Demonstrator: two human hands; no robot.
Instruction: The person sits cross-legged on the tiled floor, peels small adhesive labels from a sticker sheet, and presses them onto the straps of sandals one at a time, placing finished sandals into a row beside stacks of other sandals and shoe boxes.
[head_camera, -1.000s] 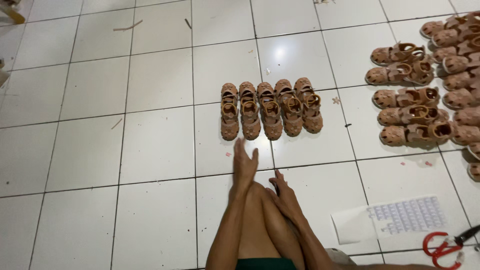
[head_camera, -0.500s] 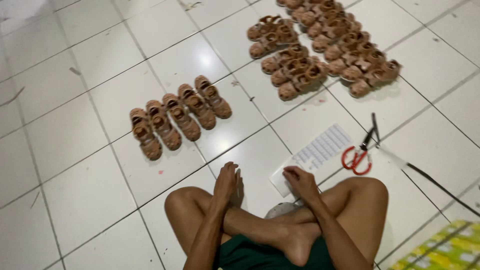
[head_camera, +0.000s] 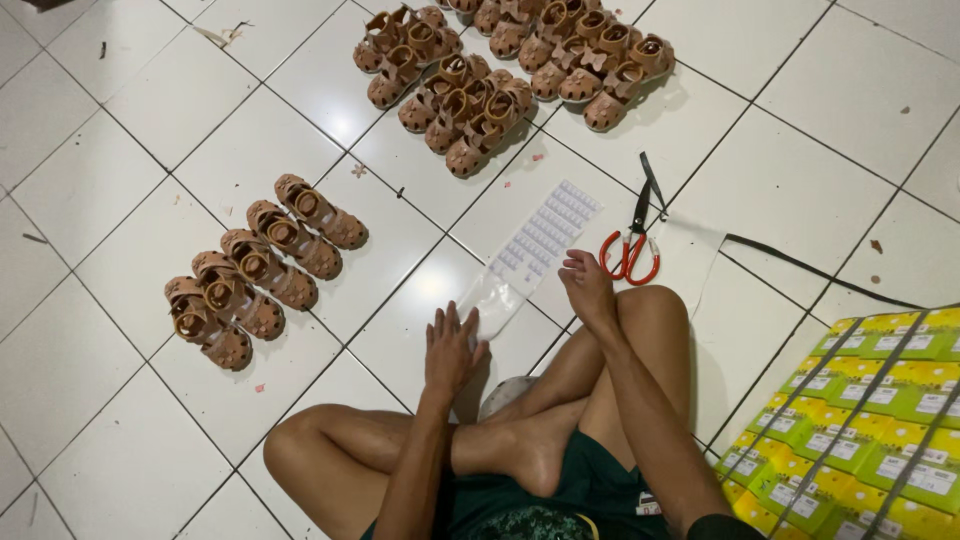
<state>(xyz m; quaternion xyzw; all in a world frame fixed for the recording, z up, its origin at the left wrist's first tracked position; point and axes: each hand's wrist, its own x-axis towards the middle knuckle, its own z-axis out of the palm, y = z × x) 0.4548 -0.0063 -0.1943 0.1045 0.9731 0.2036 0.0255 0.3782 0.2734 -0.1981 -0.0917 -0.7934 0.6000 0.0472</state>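
Both hands, left hand (head_camera: 450, 350) and right hand (head_camera: 587, 288), grip nothing, fingers spread beside the white label sheet (head_camera: 535, 245), yellow-green boxes (head_camera: 865, 400) stacked at right.

The heap of brown sandals (head_camera: 520, 70) runs off the top edge, so its far pairs are cut away. The stack of yellow-green boxes (head_camera: 870, 420) is clipped by the right and bottom edges. The lower end of the label sheet (head_camera: 535, 245) slips under the left hand (head_camera: 450, 350), hiding whether its fingers (head_camera: 462, 322) pinch it. The sheet's print is too small to tell.
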